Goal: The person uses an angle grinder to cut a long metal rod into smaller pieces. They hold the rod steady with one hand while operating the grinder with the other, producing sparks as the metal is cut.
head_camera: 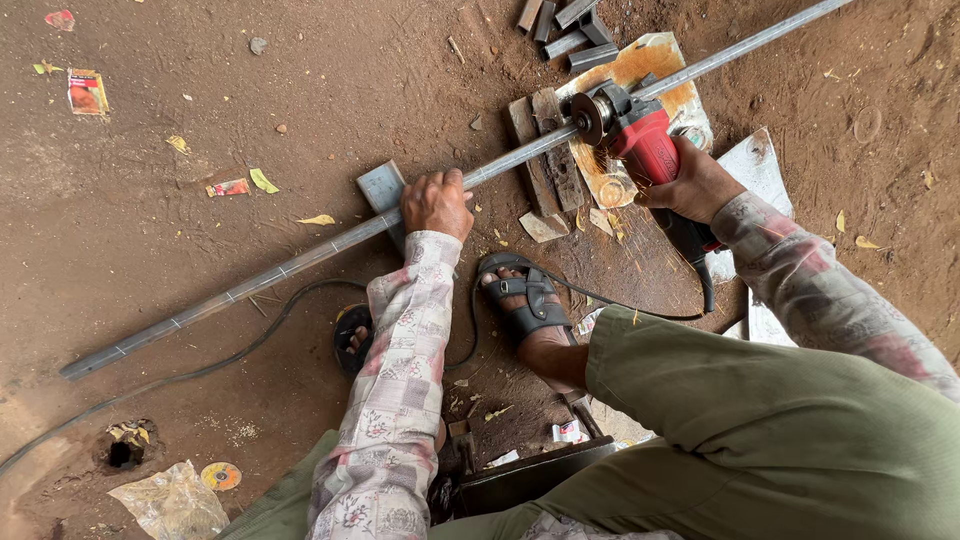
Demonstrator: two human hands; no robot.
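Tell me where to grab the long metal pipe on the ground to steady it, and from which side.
Grip the long metal pipe from above, on the bare stretch near the small metal block propping it, where the left hand presses now. That spot probably stays stiffest, and it lies well clear of the angle grinder disc that the right hand holds against the pipe.

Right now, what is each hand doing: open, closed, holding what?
Left hand: closed, pressing down on the long metal pipe.
Right hand: closed around the red angle grinder, its disc at the pipe.

Bare brown dirt floor (pixel 200 110), scattered dry leaves (pixel 263 180), paper scraps (pixel 87 91), small hole (pixel 124 453), flat daylight
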